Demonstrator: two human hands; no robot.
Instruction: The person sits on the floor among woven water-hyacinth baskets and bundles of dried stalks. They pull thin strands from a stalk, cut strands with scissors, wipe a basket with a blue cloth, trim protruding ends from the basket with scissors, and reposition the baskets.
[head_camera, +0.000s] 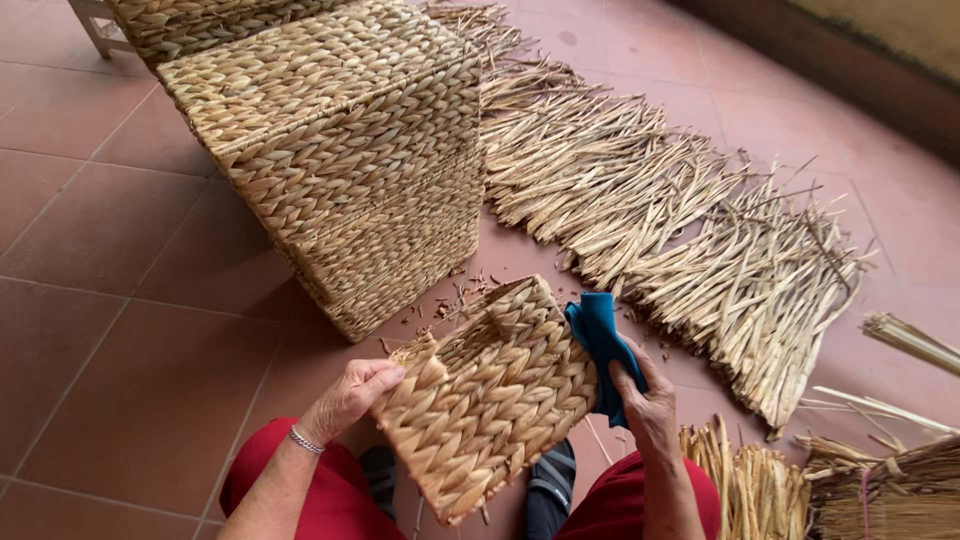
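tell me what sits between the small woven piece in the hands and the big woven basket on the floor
In the head view, only red floor tile with loose straw scraps lies between the small woven piece and the big basket.

The small woven basket (490, 395) is taken as the landmark. It is gripped at its left edge by the left hand (352, 395), and at its right edge by the right hand (648, 405), against which a cloth (600, 345) is pressed. Behind it and to the left, the large woven basket (340, 150) is set on the tiled floor (120, 330). Behind it and to the right, rows of dried stalks (680, 230) are spread. Bundled stalks (860, 490) are laid to its right. Below it, two sandalled feet (548, 478) are seen.
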